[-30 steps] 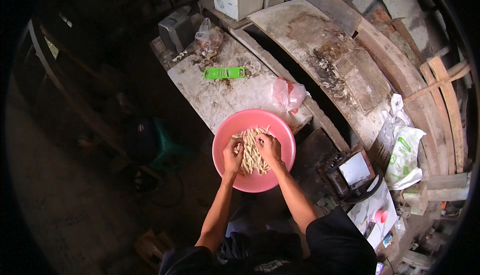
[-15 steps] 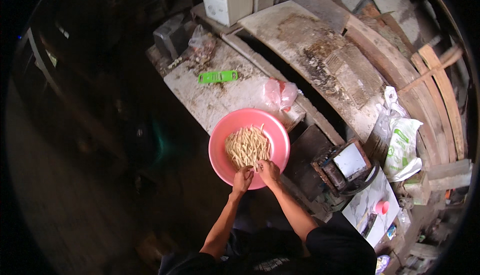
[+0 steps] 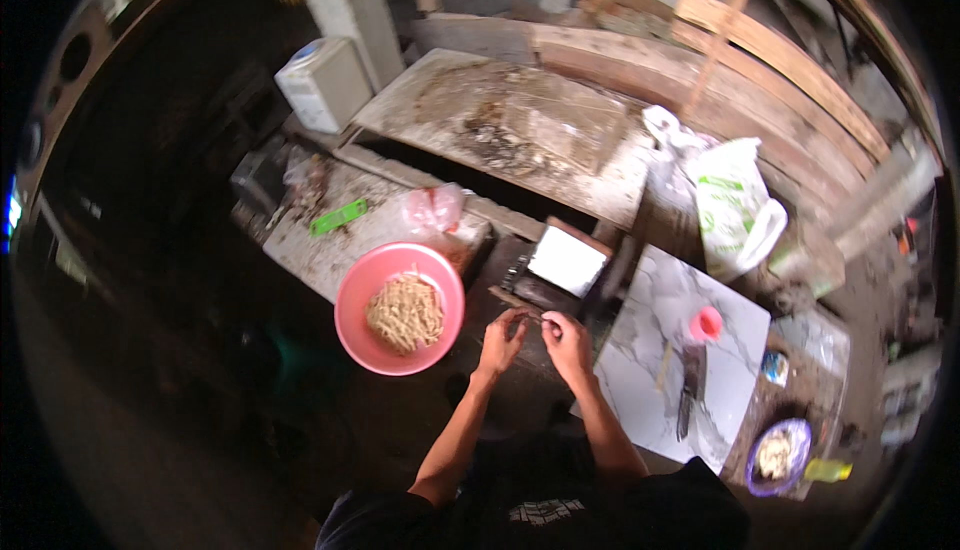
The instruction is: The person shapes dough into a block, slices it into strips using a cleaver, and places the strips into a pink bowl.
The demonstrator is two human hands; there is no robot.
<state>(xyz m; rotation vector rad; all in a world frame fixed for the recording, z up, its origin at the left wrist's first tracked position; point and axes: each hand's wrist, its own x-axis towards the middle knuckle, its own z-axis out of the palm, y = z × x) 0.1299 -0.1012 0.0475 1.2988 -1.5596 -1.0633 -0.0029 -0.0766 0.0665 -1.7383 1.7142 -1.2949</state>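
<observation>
Beyond both hands, further from the person, a long weathered wooden bench (image 3: pixel 520 140) runs across the scene, with dirt and dry scraps on its grey top. To the right of the hands lies a pale marble-patterned board (image 3: pixel 650 350). Upon it, right of the right hand, stand a small pink plastic cup (image 3: pixel 706 323) and a dark knife-like tool (image 3: pixel 688 390). Further right and beyond leans a white plastic sack with green print (image 3: pixel 733 205).

To the left of the left hand, near it but apart, sits a round pink plastic basin (image 3: pixel 399 321), which holds a heap of pale yellow noodle-like strands (image 3: pixel 405 312). It rests at the near end of a stained grey slab (image 3: pixel 345 240). Just beyond the hands sits a small dark machine with a white square top (image 3: pixel 567 260).

The left hand (image 3: pixel 500 342) and the right hand (image 3: pixel 567 340) are close together in front of the person, the fingertips almost meeting. Both hands are curled, with the fingers pinched on a thin pale strand (image 3: pixel 533 317) which goes between them. The strand is too small to tell what it is.

A green flat object (image 3: pixel 338 217) lies on the slab, far left of the hands. The floor around is dark.
</observation>
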